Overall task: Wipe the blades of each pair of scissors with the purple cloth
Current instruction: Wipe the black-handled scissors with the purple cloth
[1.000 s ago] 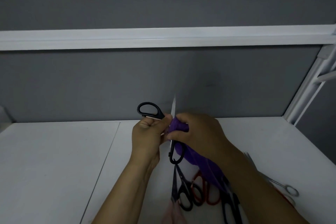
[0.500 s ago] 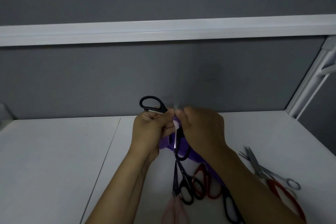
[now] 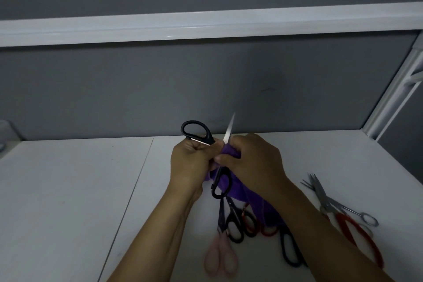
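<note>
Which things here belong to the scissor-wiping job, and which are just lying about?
In the job:
black-handled scissors, gripped by the left hand
purple cloth, pinched round one blade by the right hand
heaped scissors below the wrists
more scissors on the right

Lying about:
pale object at the far left edge
white rail
white frame post

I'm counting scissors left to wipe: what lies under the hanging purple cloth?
Red scissor handles and large black scissor handles poke out from under the purple cloth; their blades are covered.

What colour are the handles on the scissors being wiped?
The scissors have black handles, clearest in the head view.
</note>
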